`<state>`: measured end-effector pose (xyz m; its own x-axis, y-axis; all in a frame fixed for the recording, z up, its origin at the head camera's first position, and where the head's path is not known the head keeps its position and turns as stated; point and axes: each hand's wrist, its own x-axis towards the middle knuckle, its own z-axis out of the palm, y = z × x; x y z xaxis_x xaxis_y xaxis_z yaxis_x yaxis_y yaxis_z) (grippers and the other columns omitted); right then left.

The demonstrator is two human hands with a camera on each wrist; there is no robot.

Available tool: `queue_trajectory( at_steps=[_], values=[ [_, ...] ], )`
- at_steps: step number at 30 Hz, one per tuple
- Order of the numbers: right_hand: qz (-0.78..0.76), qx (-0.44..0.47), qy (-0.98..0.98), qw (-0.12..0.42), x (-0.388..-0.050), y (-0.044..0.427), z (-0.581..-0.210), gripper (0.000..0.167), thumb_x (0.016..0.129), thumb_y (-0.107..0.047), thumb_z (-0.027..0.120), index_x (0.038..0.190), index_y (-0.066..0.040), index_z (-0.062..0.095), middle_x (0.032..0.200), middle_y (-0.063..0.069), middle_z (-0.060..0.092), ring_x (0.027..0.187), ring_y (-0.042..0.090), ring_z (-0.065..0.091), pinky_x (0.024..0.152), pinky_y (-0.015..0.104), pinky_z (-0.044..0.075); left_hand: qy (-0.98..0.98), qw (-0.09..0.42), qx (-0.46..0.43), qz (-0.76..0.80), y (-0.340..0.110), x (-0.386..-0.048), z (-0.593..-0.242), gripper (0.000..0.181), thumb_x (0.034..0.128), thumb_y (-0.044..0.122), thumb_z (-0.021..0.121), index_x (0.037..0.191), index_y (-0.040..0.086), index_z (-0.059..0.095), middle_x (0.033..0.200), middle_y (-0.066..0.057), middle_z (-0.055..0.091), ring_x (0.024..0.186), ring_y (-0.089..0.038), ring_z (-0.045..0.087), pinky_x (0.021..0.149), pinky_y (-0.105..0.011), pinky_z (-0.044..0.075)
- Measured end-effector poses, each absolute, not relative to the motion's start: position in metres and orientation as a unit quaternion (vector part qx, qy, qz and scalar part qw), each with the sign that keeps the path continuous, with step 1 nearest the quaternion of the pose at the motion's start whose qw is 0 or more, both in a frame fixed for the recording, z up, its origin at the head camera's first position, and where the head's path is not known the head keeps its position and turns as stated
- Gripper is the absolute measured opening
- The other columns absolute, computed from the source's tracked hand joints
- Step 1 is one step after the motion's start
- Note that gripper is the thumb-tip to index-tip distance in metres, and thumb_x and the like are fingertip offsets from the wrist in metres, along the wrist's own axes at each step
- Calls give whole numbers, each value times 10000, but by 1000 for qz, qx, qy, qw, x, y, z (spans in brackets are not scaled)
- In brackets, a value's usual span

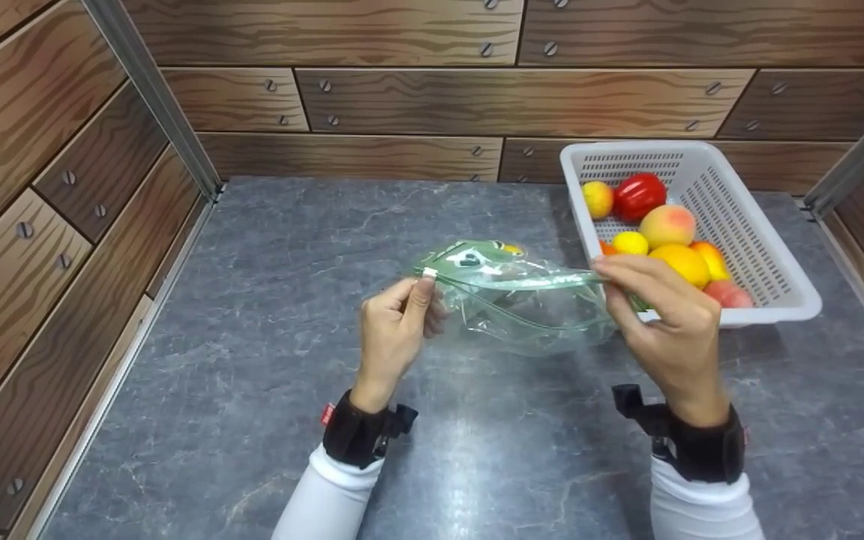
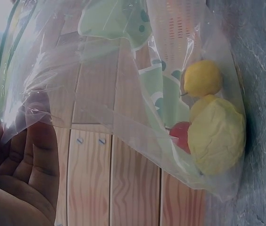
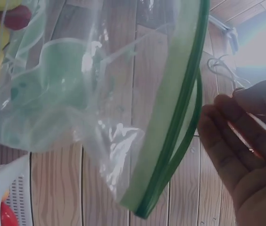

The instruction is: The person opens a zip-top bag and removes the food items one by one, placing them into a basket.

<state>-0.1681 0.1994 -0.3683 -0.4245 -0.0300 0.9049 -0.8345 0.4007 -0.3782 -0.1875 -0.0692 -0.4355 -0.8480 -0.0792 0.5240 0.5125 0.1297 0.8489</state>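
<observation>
At the left, the person's left grip [image 1: 391, 322] pinches one end of the zip strip [image 1: 529, 282] on a clear, green-printed bag [image 1: 514, 307], thumb and fingers closed at its white tab [image 1: 430, 274]. The bag stands on the grey worktop [image 1: 252, 337] between the two grips, base down and mouth lifted. Already inside are a yellow lemon-like fruit [image 2: 203, 77], a pale wrinkled round piece [image 2: 218, 136] and something red [image 2: 180, 136], so the loading looks at least partly done. The sealing does not: the two lips are parted, and that seems the part left. Farther along the strip, the right grip [image 1: 676, 330] has its fingertips; whether they pinch it or merely touch it, I cannot tell. At the right, the white basket [image 1: 799, 304] holds a red pepper [image 1: 640, 196], a peach [image 1: 668, 226] and several yellow and orange fruits [image 1: 679, 264], none of them bagged; whether any belong in the bag, nothing here settles
</observation>
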Motion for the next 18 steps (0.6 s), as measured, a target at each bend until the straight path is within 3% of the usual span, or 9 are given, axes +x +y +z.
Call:
queue_trajectory(
  at_steps=[4, 10, 15, 18],
  values=[
    [466, 344, -699, 421, -165, 197, -370, 320, 1001, -228, 722, 927, 79, 773, 911, 214, 753, 941, 138, 724, 932, 208, 564, -716, 227, -145, -644, -69, -186, -435, 343, 1068, 147, 588, 798, -31, 703, 648, -93, 701, 476, -223, 643, 439, -318, 554],
    [434, 380, -723, 380, -171, 203, -381, 344, 1033, -257, 672, 923, 49, 784, 885, 187, 753, 860, 205, 706, 943, 173, 542, -716, 220, -139, -648, -70, -185, -434, 331, 1066, 164, 592, 811, -7, 713, 649, -93, 700, 483, -208, 642, 447, -328, 561],
    [410, 395, -748, 342, -173, 203, -385, 77, 925, 27, 727, 962, 17, 794, 925, 143, 771, 872, 214, 718, 953, 172, 538, -714, 221, -143, -649, -69, -186, -433, 361, 1068, 201, 588, 810, -20, 709, 655, -98, 703, 483, -213, 645, 446, -329, 563],
    [397, 397, -766, 314, -174, 201, -386, 277, 792, 196, 737, 979, 1, 794, 955, 120, 780, 887, 221, 726, 952, 164, 535, -712, 221, -148, -650, -68, -186, -432, 364, 1069, 195, 584, 807, -27, 704, 662, -103, 707, 484, -221, 646, 443, -327, 561]
  ],
)
